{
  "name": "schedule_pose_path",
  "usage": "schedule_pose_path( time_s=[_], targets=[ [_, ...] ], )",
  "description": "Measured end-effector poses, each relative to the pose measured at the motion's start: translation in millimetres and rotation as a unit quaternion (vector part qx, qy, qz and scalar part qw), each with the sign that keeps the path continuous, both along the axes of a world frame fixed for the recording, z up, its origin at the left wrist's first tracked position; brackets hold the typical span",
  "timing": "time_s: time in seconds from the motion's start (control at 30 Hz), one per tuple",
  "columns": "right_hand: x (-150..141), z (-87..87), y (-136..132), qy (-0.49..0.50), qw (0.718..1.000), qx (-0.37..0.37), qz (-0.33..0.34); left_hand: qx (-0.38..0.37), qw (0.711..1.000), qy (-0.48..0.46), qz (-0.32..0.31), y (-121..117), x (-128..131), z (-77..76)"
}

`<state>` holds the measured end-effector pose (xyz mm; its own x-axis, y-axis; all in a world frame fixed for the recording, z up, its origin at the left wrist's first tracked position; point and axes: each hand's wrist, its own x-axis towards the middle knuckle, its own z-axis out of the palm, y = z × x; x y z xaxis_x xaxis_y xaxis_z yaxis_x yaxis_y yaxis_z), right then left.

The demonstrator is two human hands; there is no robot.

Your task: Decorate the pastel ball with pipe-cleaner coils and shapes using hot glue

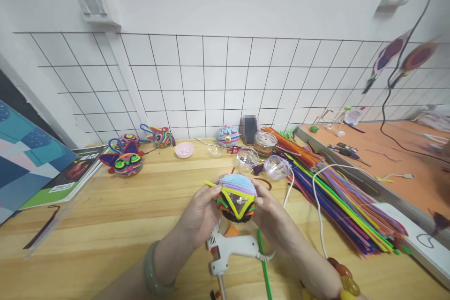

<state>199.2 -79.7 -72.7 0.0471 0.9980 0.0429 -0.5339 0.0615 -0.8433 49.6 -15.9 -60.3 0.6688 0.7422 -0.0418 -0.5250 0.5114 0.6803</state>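
Observation:
Between both hands is a round ball covered with pipe cleaners (236, 182), light blue and lilac on top, darker stripes below. A yellow pipe cleaner (235, 210) makes a triangle on its front, framing a bare clear patch. My left hand (202, 212) grips the ball's left side, thumb near the yellow strip's loose end. My right hand (269, 211) closes on the right side, thumb by the triangle's corner. Below the ball lies a white hot glue gun (234, 247) on the wooden table. A green pipe cleaner (263, 262) lies beside its handle.
Bundles of coloured pipe cleaners (337, 197) lie at right, near a white cable (318, 215). Clear plastic bowls (277, 167), a pink dish (184, 150) and a striped ball (228, 136) stand at the back. Finished-looking animal-faced balls (127, 161) and a magazine (70, 173) sit left.

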Motion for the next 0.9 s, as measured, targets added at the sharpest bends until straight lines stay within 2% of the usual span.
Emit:
schedule_pose_path(
  time_s=[0.4,0.9],
  targets=[
    [-5.2,5.8,-2.3,0.006,1.0,0.016,0.003,-0.028,0.999,-0.01,-0.014,-0.5,-0.7,0.0],
    [-2.1,0.7,-0.2,0.026,0.998,-0.023,0.051,-0.052,0.999,0.009,0.001,3.7,-0.4,-4.6]
  ],
)
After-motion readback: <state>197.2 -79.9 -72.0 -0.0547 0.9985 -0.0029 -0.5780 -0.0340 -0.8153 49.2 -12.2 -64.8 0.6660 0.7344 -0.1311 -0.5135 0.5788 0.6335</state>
